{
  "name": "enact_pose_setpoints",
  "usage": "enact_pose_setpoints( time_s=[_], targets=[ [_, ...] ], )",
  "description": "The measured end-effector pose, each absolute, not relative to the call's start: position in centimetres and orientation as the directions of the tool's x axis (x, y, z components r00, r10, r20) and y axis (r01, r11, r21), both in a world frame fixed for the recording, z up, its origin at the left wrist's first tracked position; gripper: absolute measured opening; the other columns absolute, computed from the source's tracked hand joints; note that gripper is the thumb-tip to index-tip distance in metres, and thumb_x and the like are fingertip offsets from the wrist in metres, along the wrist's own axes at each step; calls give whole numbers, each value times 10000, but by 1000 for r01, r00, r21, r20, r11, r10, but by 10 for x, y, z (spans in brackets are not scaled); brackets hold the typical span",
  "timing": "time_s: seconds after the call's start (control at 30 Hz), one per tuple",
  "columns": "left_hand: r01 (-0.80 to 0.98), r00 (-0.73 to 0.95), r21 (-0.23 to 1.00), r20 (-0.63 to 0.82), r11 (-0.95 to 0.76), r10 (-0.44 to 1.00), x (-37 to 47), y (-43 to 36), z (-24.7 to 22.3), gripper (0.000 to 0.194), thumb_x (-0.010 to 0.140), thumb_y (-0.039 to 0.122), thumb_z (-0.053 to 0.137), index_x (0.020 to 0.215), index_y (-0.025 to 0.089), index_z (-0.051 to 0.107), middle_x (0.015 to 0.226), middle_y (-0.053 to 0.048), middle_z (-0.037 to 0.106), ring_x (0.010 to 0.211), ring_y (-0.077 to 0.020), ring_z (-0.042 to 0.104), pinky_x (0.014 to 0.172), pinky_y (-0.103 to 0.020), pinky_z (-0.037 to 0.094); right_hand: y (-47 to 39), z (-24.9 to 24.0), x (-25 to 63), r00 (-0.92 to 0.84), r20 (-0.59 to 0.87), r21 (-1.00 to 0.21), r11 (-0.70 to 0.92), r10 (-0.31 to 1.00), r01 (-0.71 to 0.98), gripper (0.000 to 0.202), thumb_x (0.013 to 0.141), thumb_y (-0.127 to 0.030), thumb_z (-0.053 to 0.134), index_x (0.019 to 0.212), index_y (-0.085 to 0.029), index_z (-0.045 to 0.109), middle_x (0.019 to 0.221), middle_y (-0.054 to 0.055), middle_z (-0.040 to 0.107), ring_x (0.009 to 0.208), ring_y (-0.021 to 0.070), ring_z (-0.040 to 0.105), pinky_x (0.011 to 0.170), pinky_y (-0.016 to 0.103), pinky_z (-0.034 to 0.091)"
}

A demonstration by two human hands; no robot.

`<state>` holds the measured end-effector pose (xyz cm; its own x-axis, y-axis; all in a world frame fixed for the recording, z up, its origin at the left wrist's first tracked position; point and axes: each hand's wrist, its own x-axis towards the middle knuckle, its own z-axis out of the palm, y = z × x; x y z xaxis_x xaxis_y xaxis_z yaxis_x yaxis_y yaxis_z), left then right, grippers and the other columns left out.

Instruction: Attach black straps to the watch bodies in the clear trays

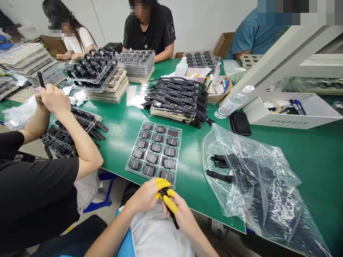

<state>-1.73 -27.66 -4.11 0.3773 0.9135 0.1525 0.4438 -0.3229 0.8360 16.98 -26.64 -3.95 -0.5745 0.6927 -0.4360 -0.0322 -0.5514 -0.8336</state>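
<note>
Yellow finger covers are on several fingertips of both my hands. My left hand (147,194) pinches one end of a small black watch piece with a strap (170,211), just in front of the table's edge. On the strap side, my right hand (178,210) grips the same piece, and the strap hangs down toward the lower right. Right beyond my hands lies a clear plastic tray (154,150) with rows of dark square watch parts; its top right compartment looks different from the others. A clear bag (257,189) of black straps rests on the right.
A pile of black-strapped watches (177,96) stands behind the tray. A bottle (234,101), black phone (239,123) and white box (292,110) are at right. A co-worker's arms (80,139) reach in at left. Others sit across the table.
</note>
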Motion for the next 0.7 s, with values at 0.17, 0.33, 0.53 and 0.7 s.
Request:
enact_pose_setpoints(
  time_s=[0.17, 0.33, 0.53, 0.7],
  targets=[
    [437, 443, 825, 149, -358, 884, -23, -276, -36, 650, 827, -20, 455, 1429, 188, 580, 1378, -132, 694, 1333, -255, 626, 1133, -444, 542, -266, -36, 173, -619, -448, -797, -602, 645, -50, 631, 808, -834, 699, 876, -218, 578, 572, -51, 563, 499, 106, 404, 521, 272, 315],
    [425, 368, 827, 212, -367, 905, -17, -276, -33, 508, 927, 26, 469, 1397, 182, 584, 1327, -142, 708, 1260, -247, 668, 1090, -417, 571, -272, -42, 174, -550, -473, -740, -649, 689, -176, 573, 836, -769, 731, 858, -220, 567, 545, -72, 513, 491, 95, 373, 518, 261, 290],
    [433, 368, 830, 194, -352, 909, -14, -279, -37, 517, 950, 52, 462, 1438, 189, 569, 1349, -136, 705, 1264, -243, 668, 1090, -414, 569, -270, -41, 180, -578, -434, -762, -623, 691, -174, 551, 859, -748, 725, 880, -217, 580, 537, -68, 524, 484, 99, 378, 511, 263, 292],
    [451, 439, 822, 135, -348, 888, -17, -279, -39, 581, 898, 40, 461, 1449, 184, 572, 1373, -142, 696, 1291, -260, 655, 1100, -441, 565, -270, -36, 178, -594, -448, -772, -624, 668, -119, 582, 840, -783, 719, 838, -220, 574, 521, -65, 524, 471, 100, 379, 505, 269, 284]
  ],
)
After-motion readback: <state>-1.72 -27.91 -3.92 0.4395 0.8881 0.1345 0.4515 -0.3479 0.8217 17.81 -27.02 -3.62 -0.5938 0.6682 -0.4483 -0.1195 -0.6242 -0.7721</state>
